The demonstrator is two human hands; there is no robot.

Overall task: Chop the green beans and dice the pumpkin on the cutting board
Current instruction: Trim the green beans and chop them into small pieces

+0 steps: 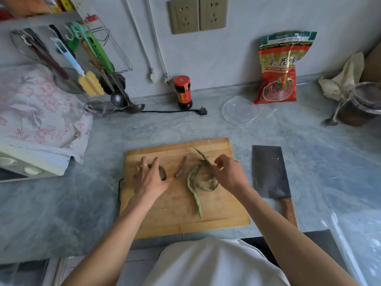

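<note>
Both hands are over the cutting board [216, 205] in the middle of the worktop [86, 203], and no blade is in play yet: the cleaver [270, 174] lies flat just beside the board's right edge, wooden handle toward the person. The right hand [228, 174] has its fingers curled in, pinching at the tangle of green beans [194, 182] on the board's right half, one long pod trailing toward the near edge, another poking out toward the far side. These look light, limp and bendy, so they should gather best bunched near the middle and lined up straight before any cut. The left hand [148, 178] cups a dark, rounded pumpkin piece [162, 172] on the board's left half, fingers bent over it; that one looks firm and dense, likely to roll unless set on a flat face. Between the hands lies a small brownish strip [181, 167], too unclear to name. Most of the pumpkin hides under the palm, so its size and cut faces cannot be judged, and the right fingertips are masked by the knuckles.
</note>
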